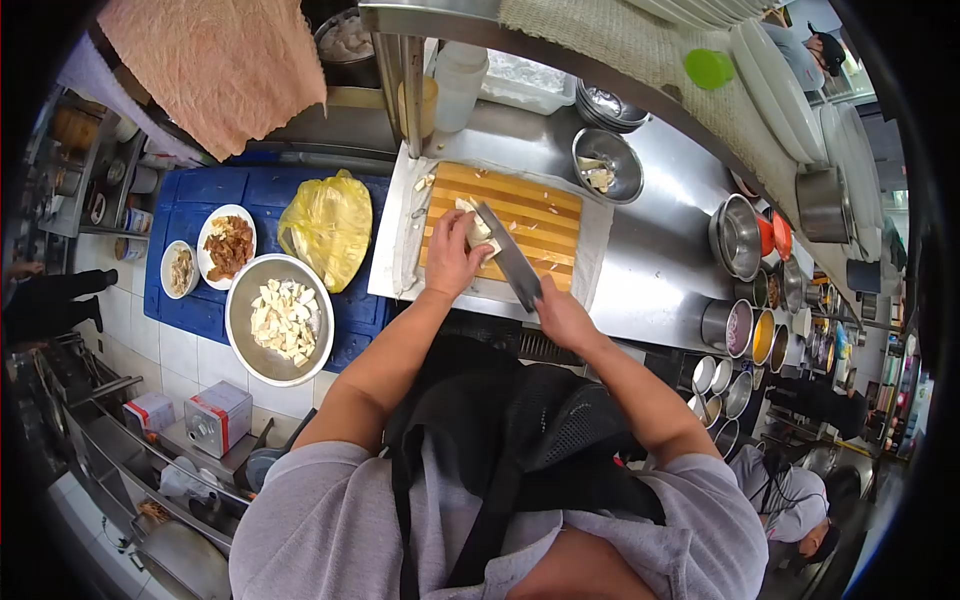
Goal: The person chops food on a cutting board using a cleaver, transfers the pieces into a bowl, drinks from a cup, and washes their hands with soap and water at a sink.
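Observation:
My right hand [562,312] is wrapped round the handle of a cleaver [510,257], whose broad blade points away and to the left. My left hand [455,255] presses a pale, whitish food piece [480,232] against the striped wooden cutting board [550,205], its fingers right beside the blade. The kind of food is not clear. Small pale bits [425,183] lie at the board's left edge, and scraps are scattered over it. A white cloth [598,225] sticks out from under the board.
Left, a blue surface [200,190] bears a large bowl [235,340] of pale chunks, a yellow plastic bag [330,225], and a plate [208,275] of browned food. A metal bowl [625,165] stands behind the board's right. A shelf [640,85] overhangs the counter. Another person [790,500] is at lower right.

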Available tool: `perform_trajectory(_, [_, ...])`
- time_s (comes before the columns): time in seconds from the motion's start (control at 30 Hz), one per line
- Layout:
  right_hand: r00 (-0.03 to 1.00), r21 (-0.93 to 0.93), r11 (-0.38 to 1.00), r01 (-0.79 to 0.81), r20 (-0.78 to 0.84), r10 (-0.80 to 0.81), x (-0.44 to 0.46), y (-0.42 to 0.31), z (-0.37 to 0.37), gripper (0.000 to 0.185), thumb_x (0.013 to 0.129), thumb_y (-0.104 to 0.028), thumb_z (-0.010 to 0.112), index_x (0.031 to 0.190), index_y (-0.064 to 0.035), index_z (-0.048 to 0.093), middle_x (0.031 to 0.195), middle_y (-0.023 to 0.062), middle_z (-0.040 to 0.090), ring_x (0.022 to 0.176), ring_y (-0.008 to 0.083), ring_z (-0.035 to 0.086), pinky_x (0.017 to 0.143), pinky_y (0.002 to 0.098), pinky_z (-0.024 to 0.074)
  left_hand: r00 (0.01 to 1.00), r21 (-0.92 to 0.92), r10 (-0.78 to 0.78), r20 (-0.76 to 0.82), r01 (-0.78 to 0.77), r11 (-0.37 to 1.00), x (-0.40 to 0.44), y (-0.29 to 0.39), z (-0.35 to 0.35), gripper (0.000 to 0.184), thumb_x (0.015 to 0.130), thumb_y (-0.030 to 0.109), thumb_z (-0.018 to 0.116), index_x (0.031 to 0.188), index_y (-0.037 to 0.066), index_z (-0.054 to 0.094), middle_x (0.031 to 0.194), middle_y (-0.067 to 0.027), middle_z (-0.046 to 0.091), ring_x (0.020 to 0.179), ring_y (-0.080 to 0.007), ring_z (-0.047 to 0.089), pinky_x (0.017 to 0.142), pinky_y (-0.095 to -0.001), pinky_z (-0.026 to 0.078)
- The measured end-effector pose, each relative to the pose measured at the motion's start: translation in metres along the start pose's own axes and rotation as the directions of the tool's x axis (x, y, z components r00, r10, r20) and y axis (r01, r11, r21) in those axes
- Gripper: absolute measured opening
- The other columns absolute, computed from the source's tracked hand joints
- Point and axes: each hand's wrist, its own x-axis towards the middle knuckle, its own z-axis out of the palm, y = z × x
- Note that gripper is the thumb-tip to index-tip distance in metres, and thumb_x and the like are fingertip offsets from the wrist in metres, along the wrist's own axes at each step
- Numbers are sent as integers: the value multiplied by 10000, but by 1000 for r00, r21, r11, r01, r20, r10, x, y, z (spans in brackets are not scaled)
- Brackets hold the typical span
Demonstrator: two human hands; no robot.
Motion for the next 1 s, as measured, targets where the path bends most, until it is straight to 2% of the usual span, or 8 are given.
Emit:
perform_trajectory(0.17, [998,-61,998,-34,49,37,-67,38,-5,281,966,-169,508,1150,-11,366,788,335,636,800,533,619,730,616,457,998,1,68,-10,-68,998,-1,-6,4,620,748,282,821,1265,59,561,1258,-169,503,1141,-372,523,978,-451,452])
perform_trajectory(0.43, [1000,8,1000,-27,7,27,-107,71,-33,258,960,-194,542,1114,-23,426,822,310,639,833,518,610,737,579,453,988,2,70,136,-71,997,9,-4,-16,512,829,67,691,1321,86,553,1294,-182,469,1174,-376,499,1030,-432,437])
perform_trajectory(0.57, [982,187,982,-25,-178,59,-133,97,-22,251,958,-180,554,1106,-15,435,847,319,629,873,534,587,731,564,434,916,171,206,345,-278,945,32,19,-46,690,755,-39,595,1410,152,497,1422,-170,408,1266,-382,446,1096,-479,376])
perform_trajectory(0.63, [979,196,979,-52,-181,88,-140,104,-21,256,956,-166,551,1120,-11,433,856,324,624,890,537,582,735,561,429,770,317,347,536,-564,762,45,32,-48,661,762,46,659,1396,160,508,1412,-127,455,1297,-390,441,1146,-518,297])
perform_trajectory(0.77, [978,129,990,-57,-190,81,-139,102,-22,248,958,-179,552,1121,-25,446,819,307,627,851,526,595,726,566,441,634,238,349,691,-655,718,58,21,-27,604,765,159,736,1340,168,549,1334,-95,524,1269,-360,473,1099,-544,324])
perform_trajectory(0.87, [974,68,995,-69,-213,83,-127,82,-24,231,960,-189,549,1108,-39,455,790,292,633,815,517,605,718,579,447,757,373,118,643,-444,815,52,41,-13,586,749,306,791,1275,158,578,1231,-94,571,1198,-336,514,1015,-510,388])
perform_trajectory(0.93, [970,30,997,-71,-231,76,-115,59,-31,212,966,-189,531,1107,-58,441,778,278,645,784,506,614,712,601,448,889,451,-101,446,-126,884,37,40,2,630,746,391,790,1278,134,570,1198,-117,557,1188,-321,508,958,-500,397])
perform_trajectory(1.0, [970,0,998,-71,-235,69,-99,39,-38,207,969,-186,522,1106,-61,431,775,273,648,783,503,616,710,603,449,914,429,-100,393,-87,899,29,38,7,618,754,398,786,1264,123,572,1201,-121,555,1173,-320,509,955,-493,400])
